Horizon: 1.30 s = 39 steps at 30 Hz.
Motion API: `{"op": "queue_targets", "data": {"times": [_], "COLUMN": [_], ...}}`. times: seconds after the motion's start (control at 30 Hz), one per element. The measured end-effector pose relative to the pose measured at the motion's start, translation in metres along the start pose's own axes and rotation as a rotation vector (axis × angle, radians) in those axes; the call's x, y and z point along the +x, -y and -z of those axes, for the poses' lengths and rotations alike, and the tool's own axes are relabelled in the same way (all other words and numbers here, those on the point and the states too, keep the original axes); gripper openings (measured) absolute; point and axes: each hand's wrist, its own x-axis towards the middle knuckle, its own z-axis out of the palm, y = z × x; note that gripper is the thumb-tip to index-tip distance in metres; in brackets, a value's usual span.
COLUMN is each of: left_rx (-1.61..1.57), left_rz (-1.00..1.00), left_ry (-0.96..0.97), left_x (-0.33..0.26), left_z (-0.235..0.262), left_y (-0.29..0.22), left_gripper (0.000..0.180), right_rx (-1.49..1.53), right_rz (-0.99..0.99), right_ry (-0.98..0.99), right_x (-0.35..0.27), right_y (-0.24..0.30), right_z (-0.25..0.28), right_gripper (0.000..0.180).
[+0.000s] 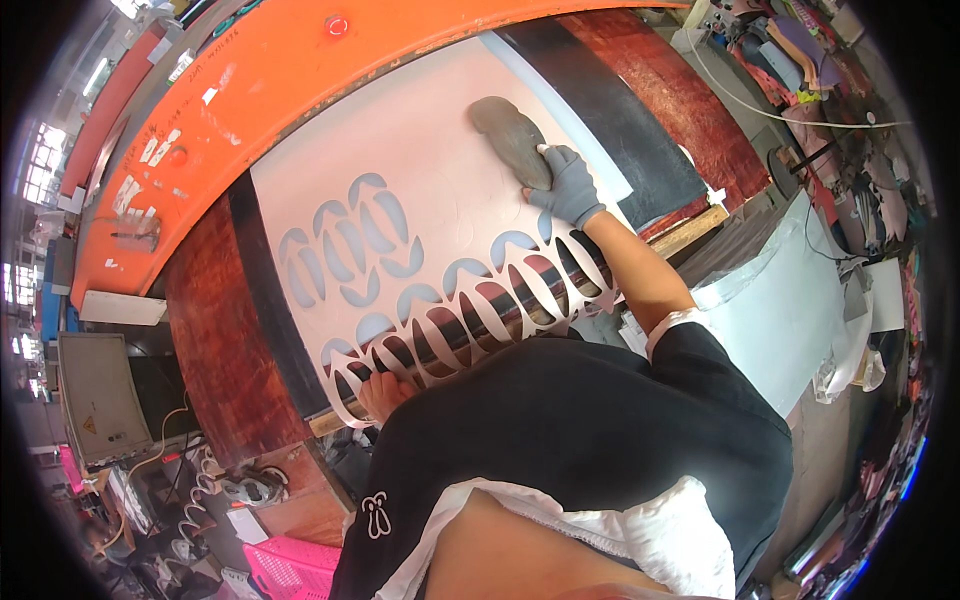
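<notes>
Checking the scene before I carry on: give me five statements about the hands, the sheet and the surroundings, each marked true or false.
1. The right hand, in a grey glove, has its fingers on the grey-brown block. True.
2. The left hand touches that block too. False: it is at the lower left corner of the pale pink sheet.
3. The pale pink sheet is uncut. False: it has several curved openings.
4. The beam beyond the sheet is orange, with a red button. True.
5. The basket at the picture's lower left is green. False: it is bright pink.
</notes>
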Motion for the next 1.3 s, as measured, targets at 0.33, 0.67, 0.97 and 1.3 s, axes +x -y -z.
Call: {"op": "queue_targets", "data": {"times": [0.33, 0.67, 0.97, 1.3], "left_rx": [0.045, 0.054, 0.065, 0.133], "left_rz": [-0.052, -0.071, -0.044, -0.083], "left_ry": [0.017, -0.059, -0.075, -0.175], "left_x": [0.014, 0.126, 0.272, 0.385], "left_z": [-0.015, -0.050, -0.110, -0.179], "left_y": [0.016, 0.049, 0.115, 0.169], "left_gripper": [0.013, 0.009, 0.011, 0.008], "right_rx": [0.072, -0.125, 0.210, 0.449], "right_rz": [-0.205, -0.065, -0.076, -0.238], "right_ry": [-0.164, -0.335, -0.445, -0.335], "right_x": [-0.060, -0.009, 0.174, 0.343], "right_y": [-0.021, -0.037, -0.067, -0.097], "right_z": [0.057, 0.023, -0.040, -0.011], "right_gripper": [0.044, 0.023, 0.021, 0.023]}}
